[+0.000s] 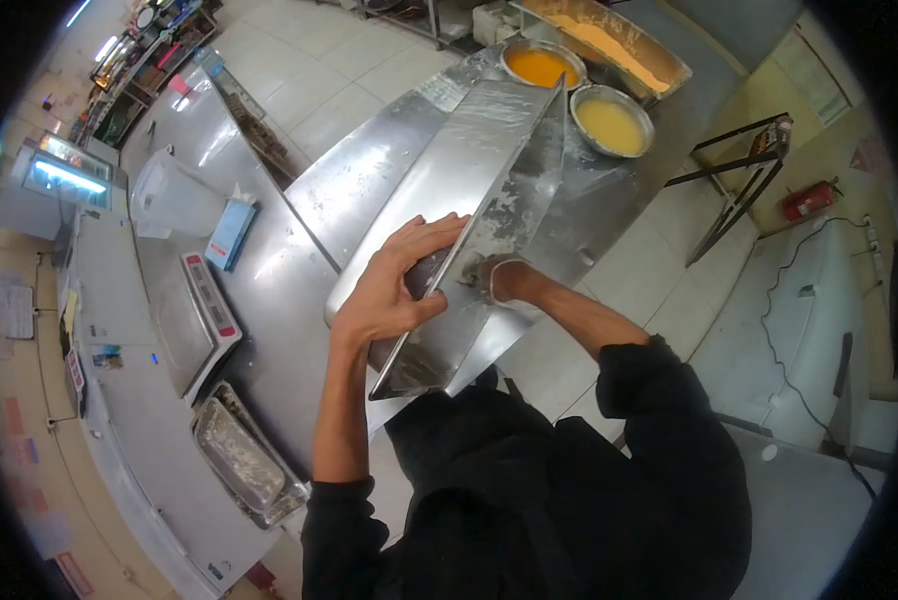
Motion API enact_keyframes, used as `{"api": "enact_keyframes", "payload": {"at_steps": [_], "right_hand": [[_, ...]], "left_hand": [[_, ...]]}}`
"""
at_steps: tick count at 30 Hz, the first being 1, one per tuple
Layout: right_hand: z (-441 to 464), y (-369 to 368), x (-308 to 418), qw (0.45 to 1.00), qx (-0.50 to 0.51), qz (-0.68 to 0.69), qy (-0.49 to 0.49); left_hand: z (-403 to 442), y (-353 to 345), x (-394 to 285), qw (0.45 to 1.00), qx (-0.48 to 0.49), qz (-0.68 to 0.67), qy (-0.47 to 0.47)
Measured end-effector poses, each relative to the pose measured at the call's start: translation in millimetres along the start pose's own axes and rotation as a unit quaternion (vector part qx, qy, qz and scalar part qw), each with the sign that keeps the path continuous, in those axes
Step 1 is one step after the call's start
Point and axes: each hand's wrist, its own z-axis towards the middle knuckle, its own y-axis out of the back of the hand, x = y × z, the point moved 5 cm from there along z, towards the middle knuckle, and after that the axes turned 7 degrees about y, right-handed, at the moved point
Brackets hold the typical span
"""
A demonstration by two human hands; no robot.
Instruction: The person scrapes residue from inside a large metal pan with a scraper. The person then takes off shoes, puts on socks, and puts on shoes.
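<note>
A long, deep metal tray is tipped on its side on the steel table, its open face turned to the right. White residue marks its inner wall. My left hand grips the tray's near part, fingers spread over the outside and thumb at the rim. Against the inside, my right hand is closed, with its fingertips pressed toward the residue. What it holds, if anything, is too small to make out. Beyond the tray's far end stand a bowl of orange liquid and a bowl of pale yellow liquid.
A metal trough with orange powder sits at the far end. On the left counter are a scale, a blue box, a clear plastic tub and a small metal tray. A black metal stand is at right.
</note>
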Motion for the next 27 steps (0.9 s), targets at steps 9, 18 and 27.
{"api": "enact_keyframes", "payload": {"at_steps": [9, 18, 27], "right_hand": [[26, -69, -38, 0.998, -0.02, 0.035, -0.041], [-66, -82, 3, 0.996, 0.005, 0.09, -0.02], [-83, -63, 50, 0.993, 0.045, 0.033, -0.104]], "left_hand": [[-4, -1, -1, 0.999, 0.007, 0.033, -0.019], [-40, 11, -34, 0.993, 0.036, 0.107, 0.029], [-31, 7, -32, 0.957, -0.062, 0.271, 0.081]]}}
